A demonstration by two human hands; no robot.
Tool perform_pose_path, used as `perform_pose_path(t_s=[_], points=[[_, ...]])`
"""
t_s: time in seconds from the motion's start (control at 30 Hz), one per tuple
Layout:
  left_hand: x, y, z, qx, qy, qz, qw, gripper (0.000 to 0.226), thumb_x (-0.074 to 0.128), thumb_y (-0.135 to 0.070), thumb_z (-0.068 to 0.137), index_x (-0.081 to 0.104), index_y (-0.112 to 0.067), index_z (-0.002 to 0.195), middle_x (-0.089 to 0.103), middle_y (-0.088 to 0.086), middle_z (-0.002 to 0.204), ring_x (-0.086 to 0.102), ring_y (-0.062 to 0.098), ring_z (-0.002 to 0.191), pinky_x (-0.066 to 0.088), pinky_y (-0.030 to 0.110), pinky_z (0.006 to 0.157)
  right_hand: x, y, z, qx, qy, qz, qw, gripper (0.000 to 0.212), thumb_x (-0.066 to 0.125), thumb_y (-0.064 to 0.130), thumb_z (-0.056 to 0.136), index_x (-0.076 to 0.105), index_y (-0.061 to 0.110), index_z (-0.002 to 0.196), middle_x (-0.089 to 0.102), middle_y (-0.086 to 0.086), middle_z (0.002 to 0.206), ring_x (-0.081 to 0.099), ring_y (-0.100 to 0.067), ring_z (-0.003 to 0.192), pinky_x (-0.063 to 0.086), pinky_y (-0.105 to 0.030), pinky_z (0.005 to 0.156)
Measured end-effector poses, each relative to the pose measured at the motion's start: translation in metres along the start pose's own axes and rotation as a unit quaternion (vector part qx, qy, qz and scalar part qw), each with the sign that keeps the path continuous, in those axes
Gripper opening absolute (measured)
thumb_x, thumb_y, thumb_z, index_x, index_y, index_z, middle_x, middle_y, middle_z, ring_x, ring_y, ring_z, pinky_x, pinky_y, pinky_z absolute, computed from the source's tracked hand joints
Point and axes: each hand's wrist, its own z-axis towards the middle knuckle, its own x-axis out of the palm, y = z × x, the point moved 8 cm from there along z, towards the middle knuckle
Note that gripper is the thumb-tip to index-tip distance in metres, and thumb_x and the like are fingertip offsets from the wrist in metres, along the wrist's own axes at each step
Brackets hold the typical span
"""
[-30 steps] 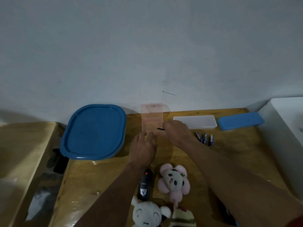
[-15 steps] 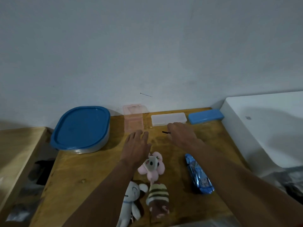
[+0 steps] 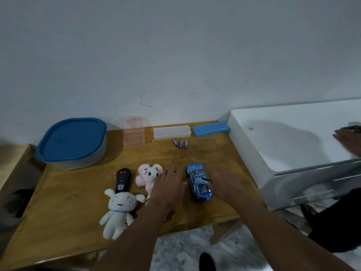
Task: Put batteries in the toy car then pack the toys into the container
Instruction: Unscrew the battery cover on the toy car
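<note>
A blue toy car lies on the wooden table, between my two hands. My left hand hovers just left of the car with straight fingers and holds nothing. My right hand is just right of the car and pinches a small black tool whose tip points over the car. Three batteries lie near the back of the table. The container with a blue lid stands shut at the back left. A pink plush, a white plush and a black remote lie left of my left hand.
An open pink case, a clear flat box and a blue box line the wall. A white appliance stands right of the table, with another person's hand on it. The table's front edge is near my forearms.
Both hands drew back from the pink case towards the front of the table and now flank the blue car. The right hand kept the black tool. The view shifted right and down.
</note>
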Motion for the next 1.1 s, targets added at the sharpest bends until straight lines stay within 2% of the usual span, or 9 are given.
perform_pose_path(t_s=[0.13,0.27,0.47,0.63,0.8,0.9,1.0,1.1], points=[[0.007,-0.019,0.014,-0.028,0.002,-0.010,1.000,0.043,0.044,-0.034,0.100,0.042,-0.021,0.141,0.046,0.005,0.142,0.047,0.021,0.126,0.040,0.034,0.101,0.002,-0.025,-0.003,-0.015,0.013,0.012,1.000,0.023,0.047,0.032,0.095,0.059,0.014,0.102,0.064,-0.003,0.102,0.063,-0.023,0.090,0.039,-0.029,0.065],[0.023,-0.035,0.037,-0.091,0.006,-0.007,0.996,0.044,0.041,-0.036,0.101,0.041,-0.020,0.142,0.044,0.007,0.143,0.047,0.024,0.127,0.042,0.039,0.105,0.009,-0.056,0.008,-0.035,0.042,0.013,0.998,0.021,0.046,0.029,0.095,0.062,0.016,0.097,0.066,-0.002,0.098,0.063,-0.019,0.086,0.042,-0.027,0.064],[0.064,-0.062,0.050,-0.196,0.031,-0.022,0.980,0.060,0.045,-0.044,0.099,0.026,-0.021,0.151,0.025,0.011,0.156,0.037,0.030,0.138,0.040,0.044,0.109,0.007,-0.096,0.022,-0.088,0.041,0.020,0.995,0.015,0.047,0.023,0.093,0.060,0.015,0.094,0.064,-0.004,0.093,0.060,-0.021,0.081,0.037,-0.028,0.061],[0.090,-0.065,0.055,-0.275,0.073,-0.039,0.958,0.080,0.051,-0.054,0.093,0.008,-0.026,0.155,0.011,0.020,0.158,0.025,0.038,0.143,0.034,0.049,0.112,0.016,-0.107,0.032,-0.117,0.061,0.032,0.991,0.011,0.047,0.022,0.092,0.056,0.015,0.093,0.062,-0.005,0.092,0.060,-0.024,0.082,0.042,-0.030,0.061],[0.103,-0.058,0.069,-0.330,0.098,-0.045,0.938,0.086,0.056,-0.051,0.092,0.002,-0.029,0.155,0.013,0.024,0.154,0.030,0.039,0.138,0.036,0.048,0.108,0.028,-0.109,0.045,-0.118,0.083,0.044,0.989,0.012,0.048,0.025,0.092,0.057,0.017,0.091,0.059,-0.001,0.086,0.054,-0.019,0.074,0.044,-0.030,0.062],[0.114,-0.056,0.073,-0.359,0.125,-0.046,0.924,0.092,0.059,-0.051,0.090,-0.004,-0.031,0.154,0.017,0.025,0.151,0.037,0.038,0.132,0.040,0.045,0.104,0.035,-0.110,0.050,-0.122,0.090,0.045,0.987,0.014,0.048,0.027,0.092,0.059,0.019,0.092,0.062,-0.001,0.088,0.057,-0.018,0.076,0.050,-0.032,0.066],[0.121,-0.055,0.076,-0.375,0.131,-0.019,0.918,0.094,0.059,-0.050,0.090,-0.008,-0.034,0.154,0.023,0.028,0.148,0.041,0.037,0.128,0.042,0.043,0.101,0.040,-0.114,0.055,-0.114,0.099,0.056,0.987,0.012,0.048,0.027,0.094,0.058,0.020,0.094,0.060,0.000,0.090,0.053,-0.017,0.075,0.045,-0.029,0.066],[0.124,-0.052,0.079,-0.396,0.130,-0.019,0.909,0.093,0.058,-0.049,0.090,-0.010,-0.039,0.153,0.029,0.028,0.145,0.043,0.036,0.126,0.041,0.044,0.101,0.045,-0.117,0.062,-0.110,0.119,0.058,0.985,0.014,0.048,0.029,0.094,0.058,0.020,0.093,0.060,0.001,0.089,0.057,-0.017,0.079,0.050,-0.032,0.070]])
